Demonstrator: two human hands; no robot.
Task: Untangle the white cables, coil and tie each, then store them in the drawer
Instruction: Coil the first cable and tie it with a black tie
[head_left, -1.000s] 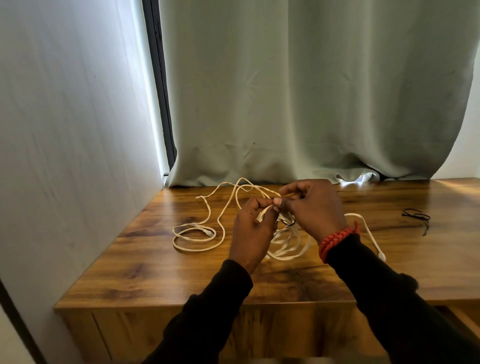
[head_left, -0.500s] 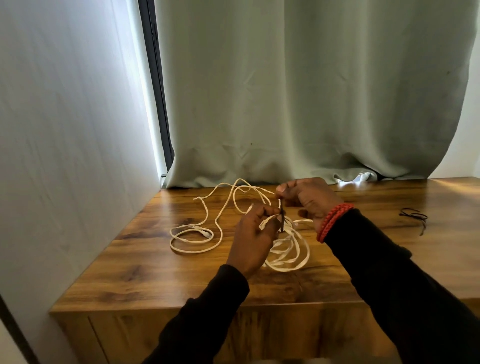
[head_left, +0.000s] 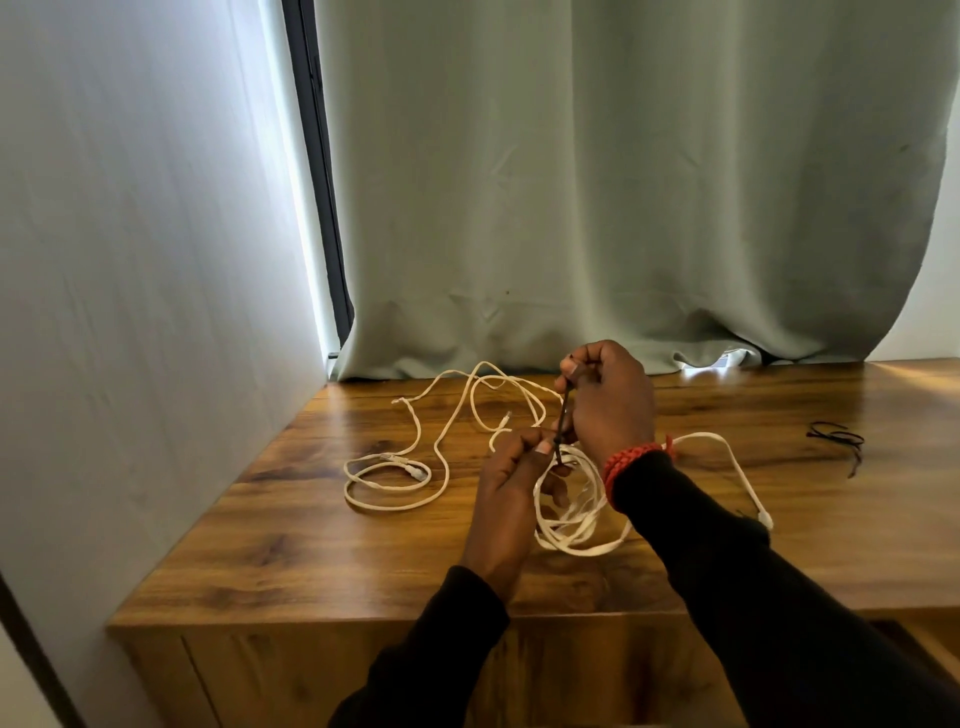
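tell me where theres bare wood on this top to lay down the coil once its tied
Free: the front strip of the wooden top near the edge, and the stretch on the right between the white cable end and the black ties. Crowded: the middle and back left, where the loose white cable loops and both hands work the coil.

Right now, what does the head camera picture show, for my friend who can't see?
Two hands pull a black tie tight around a coiled white cable above a wooden table. Another white cable lies loose to the left, beside a grey curtain.
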